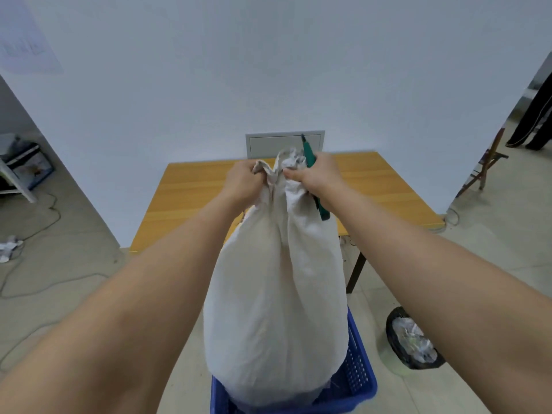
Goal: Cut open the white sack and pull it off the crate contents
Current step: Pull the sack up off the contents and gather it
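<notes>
A tall white sack (277, 309) stands bulging out of a blue plastic crate (360, 380) on the floor in front of me. My left hand (243, 182) grips the bunched top of the sack on the left side. My right hand (318, 174) pinches the sack's top on the right and also holds a green-handled cutter (310, 158), its tip pointing up and its handle end sticking out below the hand. What is under the sack is hidden.
A wooden table (385, 189) stands just behind the crate against the white wall. A bin lined with a black bag (412, 339) sits on the floor at the right. Cables (44, 222) trail over the floor at the left. A folding stand (490, 162) is at far right.
</notes>
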